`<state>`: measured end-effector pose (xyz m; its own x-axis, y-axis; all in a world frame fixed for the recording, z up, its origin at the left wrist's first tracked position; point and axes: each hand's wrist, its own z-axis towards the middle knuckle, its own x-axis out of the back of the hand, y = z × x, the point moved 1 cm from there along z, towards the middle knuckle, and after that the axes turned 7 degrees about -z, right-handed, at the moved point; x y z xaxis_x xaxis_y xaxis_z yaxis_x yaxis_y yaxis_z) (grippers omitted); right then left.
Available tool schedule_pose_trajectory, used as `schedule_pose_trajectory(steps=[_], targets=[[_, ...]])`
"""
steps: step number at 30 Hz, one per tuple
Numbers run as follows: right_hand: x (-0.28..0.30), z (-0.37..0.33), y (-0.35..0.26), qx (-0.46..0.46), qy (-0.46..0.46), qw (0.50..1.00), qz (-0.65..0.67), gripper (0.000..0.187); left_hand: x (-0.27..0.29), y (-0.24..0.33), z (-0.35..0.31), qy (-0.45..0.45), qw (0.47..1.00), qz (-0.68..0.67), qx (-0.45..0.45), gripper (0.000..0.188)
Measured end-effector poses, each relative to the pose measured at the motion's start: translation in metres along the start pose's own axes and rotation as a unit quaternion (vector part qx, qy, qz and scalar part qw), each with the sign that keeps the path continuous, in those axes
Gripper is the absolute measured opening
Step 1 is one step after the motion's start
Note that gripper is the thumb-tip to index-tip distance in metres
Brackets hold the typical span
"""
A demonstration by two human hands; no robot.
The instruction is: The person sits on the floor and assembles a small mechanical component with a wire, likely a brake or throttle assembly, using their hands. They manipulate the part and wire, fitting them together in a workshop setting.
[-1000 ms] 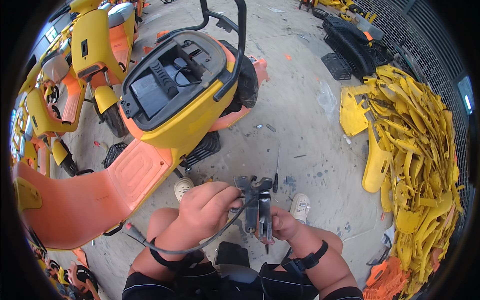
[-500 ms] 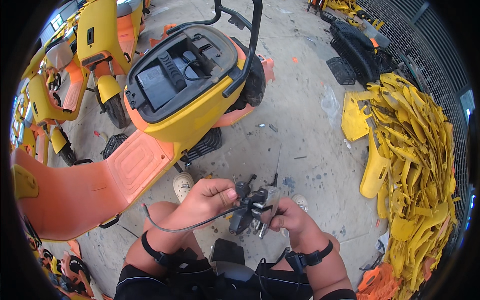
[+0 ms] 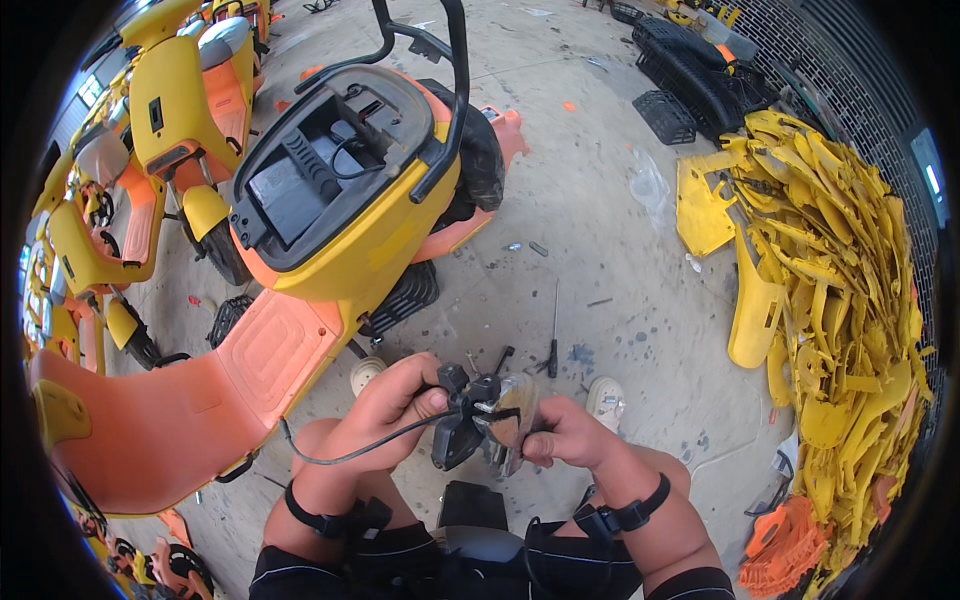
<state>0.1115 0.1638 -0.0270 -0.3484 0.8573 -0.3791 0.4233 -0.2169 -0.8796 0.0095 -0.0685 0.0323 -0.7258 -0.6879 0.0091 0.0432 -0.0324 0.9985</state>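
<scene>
Between my two hands, above the floor, is a cluster of black plastic parts (image 3: 457, 440) with a thin black cable (image 3: 370, 456) trailing left over my left wrist. My left hand (image 3: 397, 402) pinches the cluster's left side with thumb and fingers. On the other side my right hand (image 3: 572, 432) is closed on a clear plastic piece (image 3: 517, 392) that touches the black parts. Whether this piece is a bag or a cover, I cannot tell. Some small metal-looking bits below it are too blurred to name.
A yellow and orange scooter (image 3: 350, 250) stands at the left, its seat compartment uncovered. More scooters (image 3: 165, 115) stand behind it. A screwdriver (image 3: 553, 352) lies on the floor ahead. Piled yellow panels (image 3: 830, 300) fill the right, with black baskets (image 3: 690, 75) farther back.
The view has shifted, and the scooter sits farther left and lower in it. The black parts have turned slightly between my hands. Both hands keep their grip.
</scene>
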Motion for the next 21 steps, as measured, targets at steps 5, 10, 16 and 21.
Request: schedule_pose_trajectory(steps=[5,10,16,21], targets=[[0.0,0.0,0.006,0.02,-0.03,0.999,0.03,0.045,-0.01,-0.005,-0.001,0.077,0.986,0.121,-0.086,0.016],[0.001,-0.004,-0.008,0.021,-0.018,0.999,-0.039,0.04,-0.012,-0.001,-0.005,0.026,0.986,-0.134,0.094,0.023],[0.013,-0.008,-0.006,-0.009,-0.015,0.999,-0.048,0.039,-0.016,0.012,0.0,-0.004,0.937,-0.261,0.23,0.019],[0.009,-0.007,-0.006,0.022,-0.033,0.999,0.016,0.045,-0.028,0.004,0.0,0.063,0.988,-0.104,0.098,0.009]])
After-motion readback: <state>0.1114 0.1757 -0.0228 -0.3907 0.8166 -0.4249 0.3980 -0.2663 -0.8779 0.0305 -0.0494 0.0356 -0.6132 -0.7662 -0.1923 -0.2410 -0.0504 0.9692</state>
